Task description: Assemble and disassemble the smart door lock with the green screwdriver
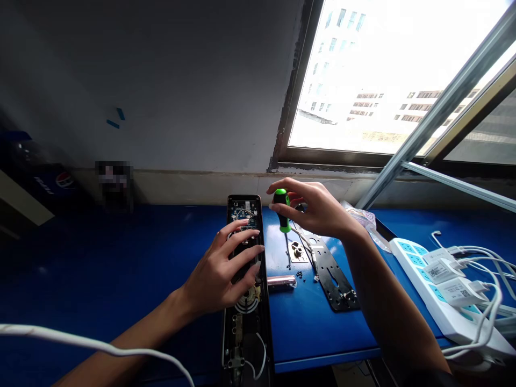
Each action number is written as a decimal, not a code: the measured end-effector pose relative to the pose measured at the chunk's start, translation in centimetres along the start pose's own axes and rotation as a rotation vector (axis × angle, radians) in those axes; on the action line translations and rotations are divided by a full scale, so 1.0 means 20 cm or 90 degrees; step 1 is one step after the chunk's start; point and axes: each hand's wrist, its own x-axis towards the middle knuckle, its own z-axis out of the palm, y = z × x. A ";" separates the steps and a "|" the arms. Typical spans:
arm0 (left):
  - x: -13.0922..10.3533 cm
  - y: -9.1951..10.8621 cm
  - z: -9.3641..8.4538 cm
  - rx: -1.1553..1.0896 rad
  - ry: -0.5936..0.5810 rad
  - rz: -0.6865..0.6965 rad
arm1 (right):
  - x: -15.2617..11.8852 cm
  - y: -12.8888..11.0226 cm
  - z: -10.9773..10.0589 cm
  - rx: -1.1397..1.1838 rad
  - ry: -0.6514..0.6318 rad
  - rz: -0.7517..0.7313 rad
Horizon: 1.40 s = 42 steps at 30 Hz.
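Note:
My right hand (312, 207) grips a screwdriver (283, 212) by its green and black handle. The shaft points down toward small dark screws (288, 267) on the blue table. With fingers spread, my left hand (229, 263) lies over a long black device housing (266, 322). Inside the housing, a circuit board (241, 208) shows at the far end, and metal parts and a white wire show nearer to me. My left palm hides the middle of it. Right of the housing are a small square metal plate (298, 252) and a black perforated plate (332, 279).
A pinkish cylinder (281, 283) lies beside the housing. On the right, a white power strip (419, 290) carries several plugs and cables. A white cable (100, 346) crosses the lower left. A bottle (52, 180) stands far left. Wall and window frame (330, 157) bound the table's back.

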 end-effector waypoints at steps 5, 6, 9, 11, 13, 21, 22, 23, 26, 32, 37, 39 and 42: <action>0.01 -0.02 -0.02 0.007 0.030 -0.019 | -0.01 -0.08 0.00 0.169 0.140 -0.047; 0.01 -0.03 -0.04 0.003 0.029 -0.014 | -0.01 -0.10 0.01 0.208 0.173 -0.056; 0.02 -0.04 -0.08 -0.024 0.021 0.009 | 0.00 -0.13 0.02 0.277 0.275 -0.092; 0.03 -0.05 -0.11 -0.049 0.017 0.023 | 0.00 -0.15 0.03 0.276 0.347 -0.097; 0.05 -0.06 -0.13 -0.064 0.006 0.021 | 0.00 -0.16 0.04 0.258 0.404 -0.095; 0.05 -0.11 -0.09 -0.071 0.020 0.005 | 0.02 -0.15 0.06 0.205 0.447 -0.161; 0.05 -0.11 -0.08 -0.078 0.023 0.007 | 0.03 -0.14 0.06 0.209 0.452 -0.172; 0.04 -0.12 -0.08 -0.086 0.028 0.009 | 0.03 -0.14 0.06 0.214 0.458 -0.182; 0.04 -0.12 -0.07 -0.111 0.047 0.007 | 0.04 -0.13 0.07 0.228 0.475 -0.206; 0.04 -0.10 -0.07 -0.147 0.045 -0.017 | 0.04 -0.14 0.09 0.239 0.468 -0.230; 0.05 -0.10 -0.08 -0.146 0.029 -0.025 | 0.04 -0.16 0.10 0.237 0.470 -0.231; 0.05 -0.10 -0.08 -0.143 0.024 -0.024 | 0.04 -0.16 0.10 0.235 0.467 -0.232; 0.04 -0.10 -0.07 -0.144 0.010 -0.023 | 0.04 -0.16 0.10 0.239 0.455 -0.236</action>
